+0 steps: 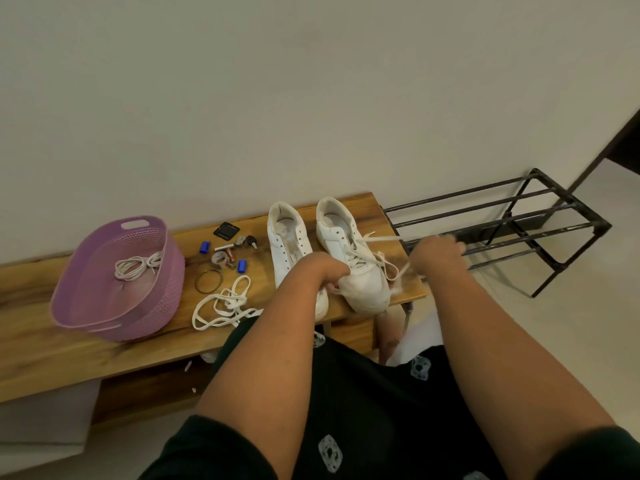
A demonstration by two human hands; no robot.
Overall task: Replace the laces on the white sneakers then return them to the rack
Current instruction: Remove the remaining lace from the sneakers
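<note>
Two white sneakers stand side by side on the wooden bench (69,341). The left sneaker (285,237) has bare eyelets. The right sneaker (349,251) is partly laced with a flat white lace (381,239). My left hand (323,270) grips the toe of the right sneaker. My right hand (434,252) is blurred and pulls a lace end out to the right of the shoe. A loose flat white lace (225,306) lies on the bench left of the shoes.
A purple basket (152,306) at the left holds a coiled thin lace (138,266). Small items lie between basket and shoes: blue caps, keys (247,241), a tape roll, a bangle (208,280). A black metal shoe rack (519,230) stands right of the bench.
</note>
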